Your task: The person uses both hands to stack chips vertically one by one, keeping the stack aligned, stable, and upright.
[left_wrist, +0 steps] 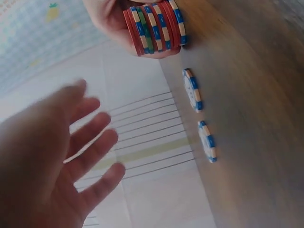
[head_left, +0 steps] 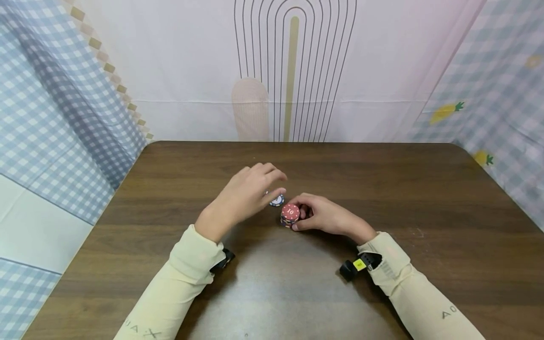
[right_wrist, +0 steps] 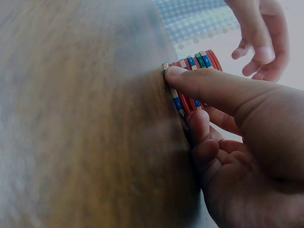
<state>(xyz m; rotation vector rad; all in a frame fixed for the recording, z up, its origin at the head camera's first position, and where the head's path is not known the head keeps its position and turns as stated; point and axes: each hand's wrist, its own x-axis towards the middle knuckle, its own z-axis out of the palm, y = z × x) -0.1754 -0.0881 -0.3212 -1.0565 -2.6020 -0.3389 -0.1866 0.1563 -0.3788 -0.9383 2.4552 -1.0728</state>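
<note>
A short stack of poker chips (head_left: 290, 213) stands on the table, a red chip marked 10 on top. Red, green and blue-and-white edges show in the stack (left_wrist: 154, 28) in the left wrist view. My right hand (head_left: 327, 216) holds the stack from its right side, thumb (right_wrist: 190, 78) and fingers around its lower part. Above the table just left of the stack is my left hand (head_left: 248, 193), fingers apart and holding nothing. Beneath it lie two blue-and-white chips, the nearer chip (left_wrist: 192, 90) and the farther chip (left_wrist: 207, 141), flat on the wood and partly hidden in the head view.
The brown wooden table (head_left: 403, 189) spreads around both hands. Behind it hangs a white cloth (head_left: 191, 71) with line arches, and checked cloths (head_left: 51, 94) hang at the sides. A black wrist camera (head_left: 349, 270) sits close over the table by the right sleeve.
</note>
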